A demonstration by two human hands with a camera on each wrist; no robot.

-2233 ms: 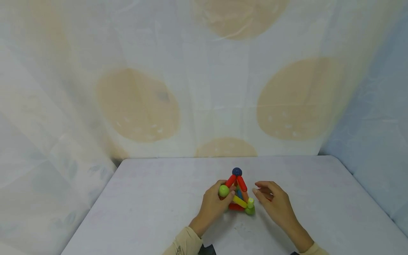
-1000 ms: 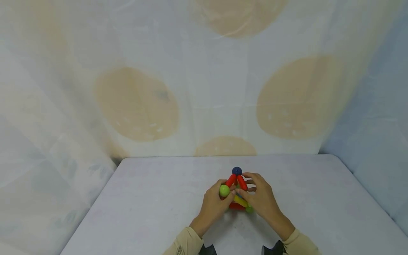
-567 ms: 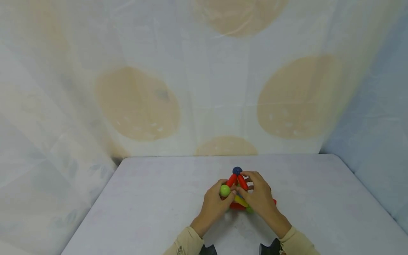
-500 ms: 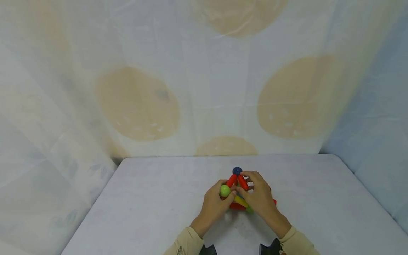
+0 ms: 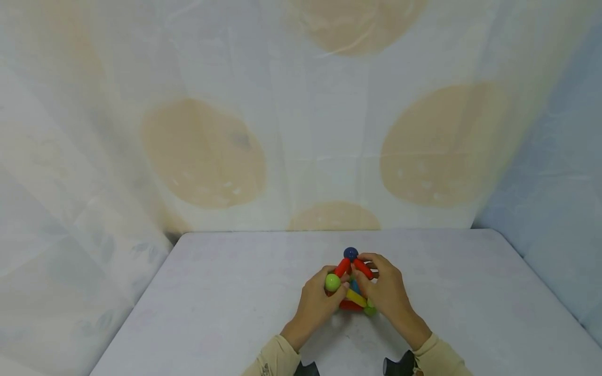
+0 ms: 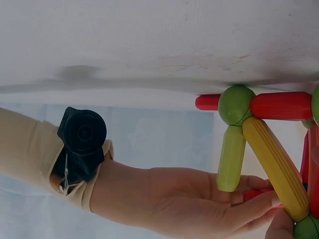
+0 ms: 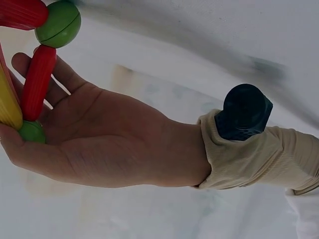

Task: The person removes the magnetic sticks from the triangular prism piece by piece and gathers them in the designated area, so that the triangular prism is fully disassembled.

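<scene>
Centrally, both hands (image 5: pixel 350 292) grip the rod-and-ball frame (image 5: pixel 350 282), table (image 5: pixel 211 292) edges well apart.

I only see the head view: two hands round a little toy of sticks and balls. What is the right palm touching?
Observer: In the left wrist view, a pale green stick hangs from a green ball, with its free end at the right hand palm.
Operator: And inside the left hand?
Observer: The right wrist view shows a red stick running from another green ball across the left hand fingers.
Operator: Anything hidden from me?
Observer: A second red stick pokes out past the first green ball.
</scene>
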